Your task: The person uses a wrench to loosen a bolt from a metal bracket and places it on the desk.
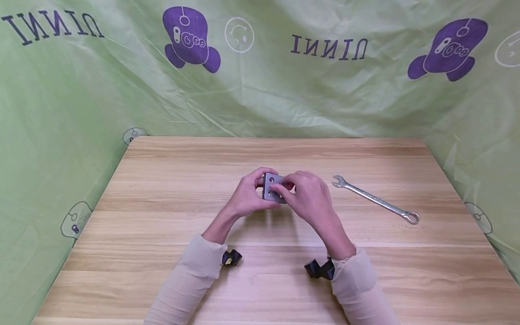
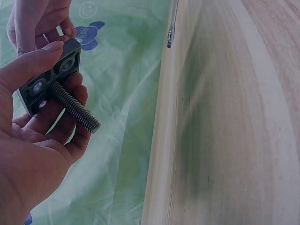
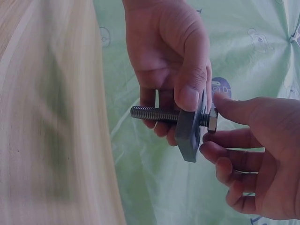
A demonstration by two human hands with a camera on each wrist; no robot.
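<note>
My left hand (image 1: 248, 194) holds a square grey metal plate (image 1: 268, 193) by its edges, thumb on one side and fingers on the other. Several holes pierce the plate. Through its middle runs a hex bolt (image 3: 157, 114), whose threaded shank sticks out well past the left-hand side, seen also in the left wrist view. My right hand (image 1: 310, 194) pinches the bolt's hex head (image 3: 213, 121) between thumb and index finger. A short stretch of thread shows between head and plate in the right wrist view. Both hands are raised above the table.
A combination wrench (image 1: 375, 198) lies slantwise on the wooden table (image 1: 162, 271), right of my hands. Green printed cloth (image 1: 252, 90) hangs behind the table and along both sides. Black camera mounts (image 1: 318, 269) sit at both wrists.
</note>
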